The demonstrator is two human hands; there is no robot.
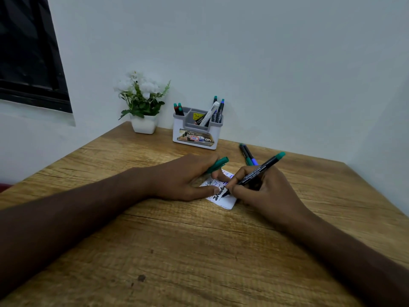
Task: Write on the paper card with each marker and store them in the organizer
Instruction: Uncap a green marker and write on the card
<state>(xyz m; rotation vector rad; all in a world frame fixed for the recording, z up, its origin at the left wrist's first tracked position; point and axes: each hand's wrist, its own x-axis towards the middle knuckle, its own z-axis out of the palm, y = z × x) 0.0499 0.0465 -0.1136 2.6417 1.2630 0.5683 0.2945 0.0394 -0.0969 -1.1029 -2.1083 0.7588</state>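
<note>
A small white paper card point(228, 201) with blue and black writing lies on the wooden table point(199, 251). My right hand point(263, 187) grips a black marker point(257, 171) with a teal end, its tip touching the card. My left hand point(188, 177) rests on the card's left side, thumb and a finger pressing it, while its fingers hold a teal marker cap point(218, 165). The white and grey organizer point(195, 131) stands at the back by the wall with several markers upright in it.
Two more markers point(247, 155) lie on the table behind my right hand. A white pot of white flowers point(143, 105) stands left of the organizer. A dark window point(28, 52) is at the upper left. Walls close the table's back and right.
</note>
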